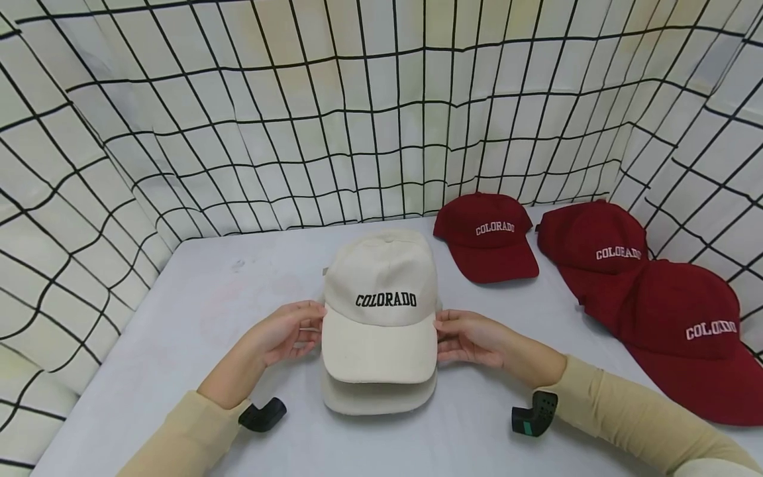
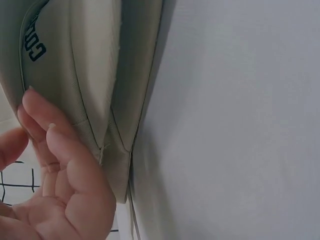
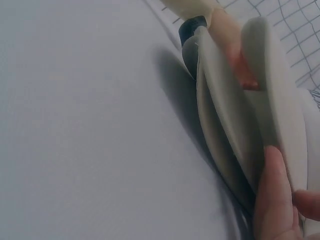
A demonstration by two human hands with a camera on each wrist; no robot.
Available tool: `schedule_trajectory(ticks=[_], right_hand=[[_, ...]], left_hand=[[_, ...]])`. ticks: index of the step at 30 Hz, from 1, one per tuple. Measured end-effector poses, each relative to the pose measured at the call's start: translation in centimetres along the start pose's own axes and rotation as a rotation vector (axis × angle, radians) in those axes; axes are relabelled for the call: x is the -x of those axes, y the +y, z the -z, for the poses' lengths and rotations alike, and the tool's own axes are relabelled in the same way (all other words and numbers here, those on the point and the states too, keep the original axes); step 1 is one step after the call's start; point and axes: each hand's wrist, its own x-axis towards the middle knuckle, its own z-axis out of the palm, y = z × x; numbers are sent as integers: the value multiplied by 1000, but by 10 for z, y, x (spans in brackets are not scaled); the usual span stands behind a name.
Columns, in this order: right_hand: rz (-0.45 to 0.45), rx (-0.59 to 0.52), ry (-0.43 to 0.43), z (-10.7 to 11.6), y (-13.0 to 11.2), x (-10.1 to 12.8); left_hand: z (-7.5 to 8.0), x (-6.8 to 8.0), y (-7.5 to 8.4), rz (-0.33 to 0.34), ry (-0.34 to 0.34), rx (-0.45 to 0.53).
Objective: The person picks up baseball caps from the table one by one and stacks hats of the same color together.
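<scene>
A cream baseball cap (image 1: 379, 351) with black COLORADO lettering is in the middle of the table, its brim toward me. My left hand (image 1: 292, 332) pinches it where brim meets crown on the left, and my right hand (image 1: 473, 338) pinches the same spot on the right. Beneath it is another cream cap, its brim (image 1: 381, 401) sticking out below. In the right wrist view, a gap separates the held cap (image 3: 287, 125) from two stacked brims (image 3: 225, 107). Lettering on the cap below (image 2: 60, 75) shows past my left fingers (image 2: 75, 155). The lower crowns are mostly hidden.
A dark red COLORADO cap (image 1: 485, 238) sits at the back, right of centre. Two more red caps (image 1: 590, 232) (image 1: 685, 311) overlap along the right side. White walls with a black grid net (image 1: 340, 112) border the white table (image 1: 238, 278) at the back and sides.
</scene>
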Motion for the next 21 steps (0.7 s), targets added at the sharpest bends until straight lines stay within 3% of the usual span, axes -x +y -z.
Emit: schedule_trajectory(ticks=[21], right_hand=[[-47,153,-109,10,-7,-3]], left_hand=[[9,-5,-7,27,-97,-180]])
